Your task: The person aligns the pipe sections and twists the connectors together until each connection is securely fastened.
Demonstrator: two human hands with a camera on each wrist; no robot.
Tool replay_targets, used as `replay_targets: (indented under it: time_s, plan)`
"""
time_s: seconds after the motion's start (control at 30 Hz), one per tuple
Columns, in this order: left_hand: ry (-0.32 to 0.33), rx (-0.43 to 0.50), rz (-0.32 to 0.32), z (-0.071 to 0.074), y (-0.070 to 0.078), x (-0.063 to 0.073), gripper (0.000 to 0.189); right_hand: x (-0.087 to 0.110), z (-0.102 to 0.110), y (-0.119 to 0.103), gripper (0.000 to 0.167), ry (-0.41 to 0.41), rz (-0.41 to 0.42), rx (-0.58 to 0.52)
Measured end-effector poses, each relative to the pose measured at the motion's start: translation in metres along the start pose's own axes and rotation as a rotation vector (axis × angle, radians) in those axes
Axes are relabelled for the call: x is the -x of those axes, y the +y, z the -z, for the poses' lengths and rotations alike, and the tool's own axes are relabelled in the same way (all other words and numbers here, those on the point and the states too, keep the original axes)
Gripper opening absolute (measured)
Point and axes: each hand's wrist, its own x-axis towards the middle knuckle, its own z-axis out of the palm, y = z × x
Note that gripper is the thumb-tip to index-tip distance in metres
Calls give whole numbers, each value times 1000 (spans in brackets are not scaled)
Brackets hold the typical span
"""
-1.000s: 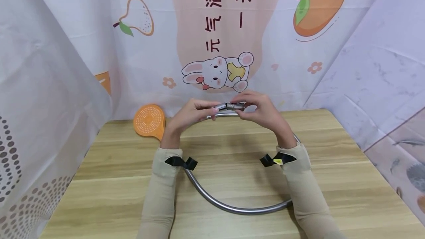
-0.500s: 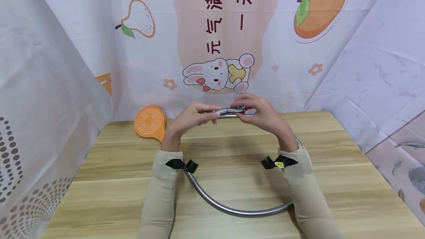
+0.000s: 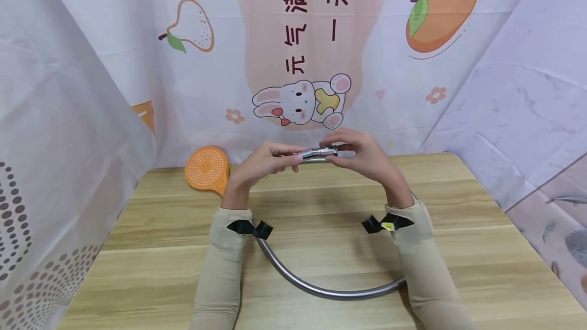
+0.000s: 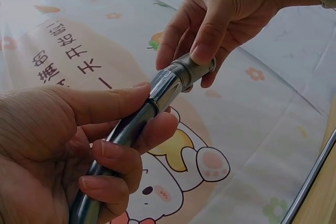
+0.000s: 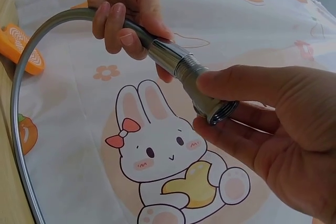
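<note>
In the head view both hands meet over the far side of the table. My left hand (image 3: 267, 161) grips a shiny metal shower hose (image 3: 293, 278) close to its end, thumb along the smooth chrome hose nut (image 5: 167, 56). Fingers and thumb of my right hand (image 3: 364, 156) pinch a short metal threaded fitting (image 5: 206, 102). Its threaded end meets the nut, nearly in line with it, and some thread shows between them. The fitting's other end is open, with a round mouth facing the right palm in the right wrist view.
An orange shower head (image 3: 206, 168) lies at the back left of the wooden table (image 3: 321, 233), its handle partly behind the left wrist. The hose loops across the table beneath both arms. A printed cloth (image 3: 192, 95) hangs right behind the table.
The fitting and the hose nut stood at a visible angle a second ago and now line up more closely. The right fingers have shifted slightly on the fitting. The left hand keeps its grip.
</note>
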Motion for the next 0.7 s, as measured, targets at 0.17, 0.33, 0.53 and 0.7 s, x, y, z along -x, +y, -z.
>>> replay_targets:
  time_s: [0.17, 0.33, 0.53, 0.7]
  plan:
    - [-4, 8, -16, 1, 2, 1, 29, 0, 0, -1, 35, 10, -4, -35]
    - [0, 17, -21, 2, 2, 2, 29, 0, 0, -3, 37, 10, -4, -17]
    - [9, 32, -18, 2, 2, 2, 29, -2, -2, -5, 37, 43, 50, 106]
    - [31, 76, -10, 2, 1, 2, 30, -3, -6, -4, 38, 93, 133, 104]
